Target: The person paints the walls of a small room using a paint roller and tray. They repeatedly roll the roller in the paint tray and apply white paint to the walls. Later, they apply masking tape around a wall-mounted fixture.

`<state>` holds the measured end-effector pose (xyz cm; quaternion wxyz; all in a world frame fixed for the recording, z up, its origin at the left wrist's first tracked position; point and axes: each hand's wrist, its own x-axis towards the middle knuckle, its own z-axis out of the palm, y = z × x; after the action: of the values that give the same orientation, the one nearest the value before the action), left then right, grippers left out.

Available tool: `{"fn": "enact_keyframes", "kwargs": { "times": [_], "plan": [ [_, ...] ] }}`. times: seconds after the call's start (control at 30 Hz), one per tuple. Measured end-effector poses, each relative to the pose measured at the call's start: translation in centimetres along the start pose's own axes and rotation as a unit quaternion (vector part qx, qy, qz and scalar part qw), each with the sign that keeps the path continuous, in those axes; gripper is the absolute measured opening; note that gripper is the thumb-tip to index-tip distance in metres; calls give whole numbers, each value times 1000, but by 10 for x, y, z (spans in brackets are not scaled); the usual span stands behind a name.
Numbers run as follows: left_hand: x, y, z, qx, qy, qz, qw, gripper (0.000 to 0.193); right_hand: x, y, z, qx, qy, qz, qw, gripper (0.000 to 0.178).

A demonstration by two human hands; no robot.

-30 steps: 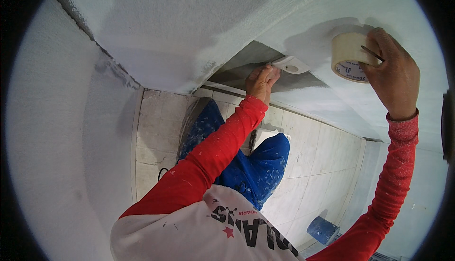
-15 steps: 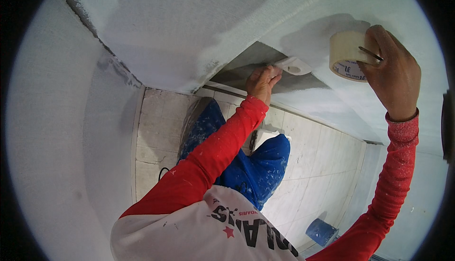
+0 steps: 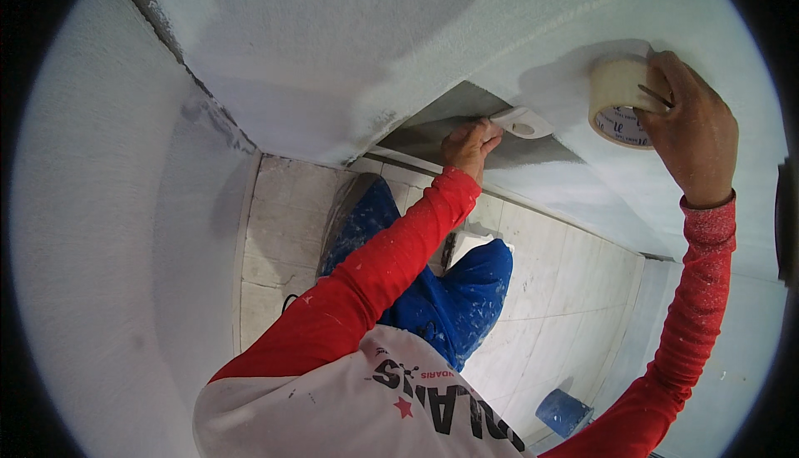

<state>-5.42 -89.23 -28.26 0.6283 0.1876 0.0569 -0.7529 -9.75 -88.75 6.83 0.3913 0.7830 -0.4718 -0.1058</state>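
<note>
My right hand (image 3: 695, 129) is raised close to the pale wall at the upper right, wrapped round a wide roll of clear, yellowish packing tape (image 3: 614, 92). A thin, dark, pointed piece (image 3: 655, 95) juts out between its fingers, across the roll's opening. My left hand (image 3: 471, 147) is lower down, in front of a grey patch (image 3: 433, 115) on the wall. Its fingers are closed at the left end of a white piece with a round hole (image 3: 535, 125), which lies against that patch. The fingers hide how they grip it.
Ahead is the pale wall (image 3: 333, 67), with a dark ragged gap (image 3: 158, 21) at its left corner. Another wall (image 3: 91, 233) runs along the left. My blue-trousered legs (image 3: 462, 308) are on the tiled floor (image 3: 549, 283). A blue bucket (image 3: 559, 412) stands at the lower right.
The whole view has shifted slightly, so the wall and floor appear a little lower and further right. Both hands keep nearly the same places and holds.
</note>
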Motion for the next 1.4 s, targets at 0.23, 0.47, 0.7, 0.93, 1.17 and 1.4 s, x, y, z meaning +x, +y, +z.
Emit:
{"fn": "enact_keyframes", "kwargs": {
  "times": [0.23, 0.47, 0.7, 0.93, 1.17, 1.4],
  "plan": [
    [1, 5, 4, 17, 12, -6, 1000, 16, -2, -1, -1, -2, -5, 9, 1000, 58],
    [-2, 9, 8, 33, -7, -57, 998, 20, -5, 4, 1, 0, -16, 19, 1000, 58],
    [0, 15, 8, -31, -36, -138, 989, 21, -4, 3, 2, -5, 1, 16, 1000, 53],
    [-4, 17, 11, -81, -39, -168, 982, 15, -2, 1, 1, -7, -14, 21, 1000, 47],
    [-12, 13, 22, -50, 18, -141, 989, 23, -1, 0, 0, -11, -7, 11, 1000, 47],
    [-8, 15, 11, -6, 24, -185, 982, 39, 6, -10, -8, -26, 47, -46, 997, 44]
  ]
}}
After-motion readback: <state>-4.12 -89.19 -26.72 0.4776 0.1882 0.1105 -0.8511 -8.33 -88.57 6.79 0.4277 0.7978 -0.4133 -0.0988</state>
